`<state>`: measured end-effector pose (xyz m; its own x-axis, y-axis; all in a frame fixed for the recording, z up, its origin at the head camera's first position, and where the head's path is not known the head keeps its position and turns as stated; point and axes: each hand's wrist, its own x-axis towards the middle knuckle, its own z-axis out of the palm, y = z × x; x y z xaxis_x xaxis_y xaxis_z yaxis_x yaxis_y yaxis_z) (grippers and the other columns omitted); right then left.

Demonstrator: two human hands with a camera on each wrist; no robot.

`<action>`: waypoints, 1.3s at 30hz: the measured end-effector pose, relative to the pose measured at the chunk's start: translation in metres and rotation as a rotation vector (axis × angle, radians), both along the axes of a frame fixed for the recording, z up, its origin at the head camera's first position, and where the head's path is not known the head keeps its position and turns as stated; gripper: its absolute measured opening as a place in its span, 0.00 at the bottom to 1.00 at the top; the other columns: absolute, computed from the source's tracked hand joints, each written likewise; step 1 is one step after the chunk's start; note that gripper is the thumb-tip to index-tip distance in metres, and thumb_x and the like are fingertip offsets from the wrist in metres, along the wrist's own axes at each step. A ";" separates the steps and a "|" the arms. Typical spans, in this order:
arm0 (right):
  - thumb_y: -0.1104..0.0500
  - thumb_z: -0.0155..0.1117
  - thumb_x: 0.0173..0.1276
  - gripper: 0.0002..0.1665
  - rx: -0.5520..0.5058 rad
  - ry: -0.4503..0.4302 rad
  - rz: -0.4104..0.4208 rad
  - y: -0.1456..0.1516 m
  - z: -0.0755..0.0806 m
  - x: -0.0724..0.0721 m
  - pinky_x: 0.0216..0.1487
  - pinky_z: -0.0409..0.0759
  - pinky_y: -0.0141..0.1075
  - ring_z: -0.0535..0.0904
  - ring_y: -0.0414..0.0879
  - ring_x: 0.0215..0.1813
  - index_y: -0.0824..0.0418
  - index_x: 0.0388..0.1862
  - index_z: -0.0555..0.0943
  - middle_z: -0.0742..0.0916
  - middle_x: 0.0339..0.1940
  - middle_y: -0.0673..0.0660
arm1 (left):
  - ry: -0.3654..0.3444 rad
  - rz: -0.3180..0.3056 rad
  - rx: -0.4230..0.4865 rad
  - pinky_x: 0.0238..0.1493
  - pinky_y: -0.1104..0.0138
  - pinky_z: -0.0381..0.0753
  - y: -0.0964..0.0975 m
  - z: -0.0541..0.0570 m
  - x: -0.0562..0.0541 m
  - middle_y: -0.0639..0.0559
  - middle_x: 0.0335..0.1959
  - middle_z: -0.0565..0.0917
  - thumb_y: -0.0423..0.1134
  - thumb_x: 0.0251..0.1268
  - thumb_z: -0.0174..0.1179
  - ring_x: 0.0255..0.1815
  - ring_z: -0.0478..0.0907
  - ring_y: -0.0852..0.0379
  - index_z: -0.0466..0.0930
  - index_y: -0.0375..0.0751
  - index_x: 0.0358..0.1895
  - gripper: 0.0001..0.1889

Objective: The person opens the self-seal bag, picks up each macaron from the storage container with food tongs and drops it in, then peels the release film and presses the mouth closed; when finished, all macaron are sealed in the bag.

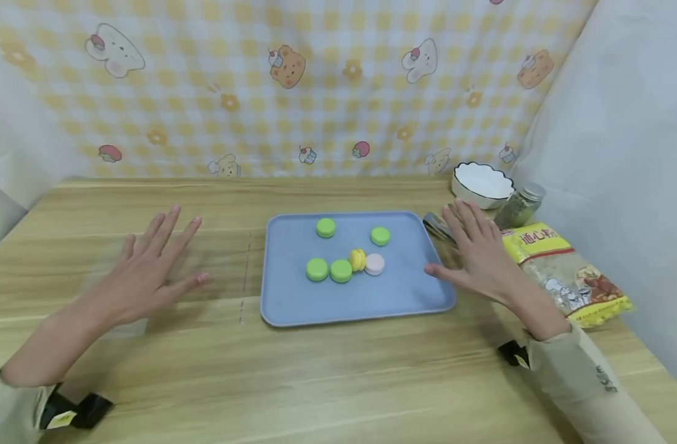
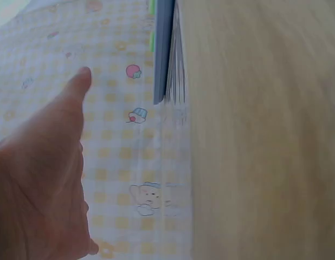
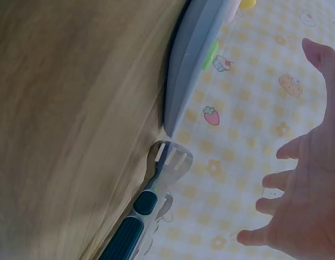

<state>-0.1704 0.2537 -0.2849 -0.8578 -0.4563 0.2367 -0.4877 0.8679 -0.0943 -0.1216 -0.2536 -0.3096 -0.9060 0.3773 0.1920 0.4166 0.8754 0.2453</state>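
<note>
My left hand (image 1: pixel 144 277) hovers with fingers spread, left of a blue tray (image 1: pixel 305 305); it holds nothing. On the tray lie several green macarons (image 1: pixel 317 269), a yellow macaron (image 1: pixel 357 259) standing on its edge, and a pale pink macaron (image 1: pixel 374 264) beside it. Over the tray's right edge my right hand (image 1: pixel 485 265) is spread out, also holding nothing. Below it, a metal utensil (image 1: pixel 439 226) is partly hidden in the head view. The right wrist view has a slotted turner (image 3: pixel 173 161) with a dark green handle (image 3: pixel 123 238) near the tray's corner.
At the back right stand a white scalloped dish (image 1: pixel 483 185) and a glass jar (image 1: pixel 518 206) of dried herbs with a metal lid. A yellow bag of pasta (image 1: pixel 566 271) lies along the right side. A checked curtain (image 1: pixel 338 111) hangs behind the wooden table (image 1: pixel 316 382).
</note>
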 end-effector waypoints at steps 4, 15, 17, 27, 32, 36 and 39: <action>0.35 0.61 0.59 0.60 -0.014 -0.038 0.008 0.005 0.001 -0.001 0.66 0.40 0.60 0.32 0.56 0.74 0.61 0.75 0.41 0.44 0.75 0.64 | -0.059 0.023 0.010 0.55 0.31 0.25 -0.006 -0.006 -0.003 0.45 0.73 0.26 0.56 0.66 0.52 0.71 0.23 0.42 0.32 0.50 0.75 0.44; 0.44 0.58 0.66 0.57 -0.448 -0.309 -0.104 0.023 -0.005 -0.012 0.66 0.46 0.59 0.41 0.58 0.73 0.48 0.73 0.27 0.44 0.75 0.58 | -0.091 -0.024 0.140 0.56 0.33 0.24 -0.001 -0.028 -0.003 0.36 0.72 0.48 0.51 0.67 0.53 0.72 0.40 0.38 0.53 0.40 0.72 0.35; 0.45 0.56 0.68 0.55 -0.526 -0.337 -0.132 0.026 -0.005 -0.015 0.65 0.48 0.59 0.43 0.57 0.74 0.48 0.73 0.27 0.46 0.75 0.58 | -0.051 -0.057 0.162 0.58 0.33 0.27 0.005 -0.033 -0.003 0.36 0.71 0.52 0.51 0.66 0.55 0.72 0.44 0.38 0.58 0.40 0.70 0.33; 0.45 0.51 0.71 0.46 -0.442 -0.356 -0.213 0.048 -0.024 -0.022 0.61 0.54 0.62 0.52 0.70 0.68 0.66 0.74 0.42 0.55 0.71 0.72 | 0.086 -0.069 0.208 0.60 0.34 0.38 0.017 -0.047 -0.011 0.35 0.67 0.61 0.47 0.60 0.62 0.66 0.58 0.36 0.66 0.37 0.64 0.31; 0.46 0.51 0.71 0.46 -0.318 -0.323 -0.221 0.053 -0.030 -0.021 0.58 0.57 0.63 0.57 0.74 0.63 0.72 0.72 0.45 0.60 0.65 0.79 | 0.101 -0.060 0.234 0.61 0.34 0.39 0.018 -0.046 -0.015 0.35 0.67 0.61 0.47 0.60 0.63 0.65 0.59 0.35 0.67 0.37 0.62 0.30; 0.47 0.52 0.71 0.47 -0.283 -0.328 -0.222 0.050 -0.030 -0.023 0.53 0.63 0.63 0.63 0.74 0.59 0.76 0.71 0.44 0.64 0.60 0.82 | 0.113 -0.041 0.237 0.61 0.35 0.40 0.017 -0.046 -0.013 0.35 0.63 0.67 0.46 0.58 0.65 0.63 0.62 0.36 0.72 0.35 0.57 0.27; 0.50 0.54 0.70 0.42 -0.279 -0.277 -0.208 0.048 -0.031 -0.026 0.46 0.68 0.60 0.70 0.71 0.51 0.77 0.69 0.51 0.70 0.54 0.81 | 0.131 -0.019 0.251 0.61 0.36 0.43 0.015 -0.046 -0.010 0.38 0.58 0.73 0.45 0.55 0.67 0.59 0.67 0.37 0.77 0.34 0.52 0.24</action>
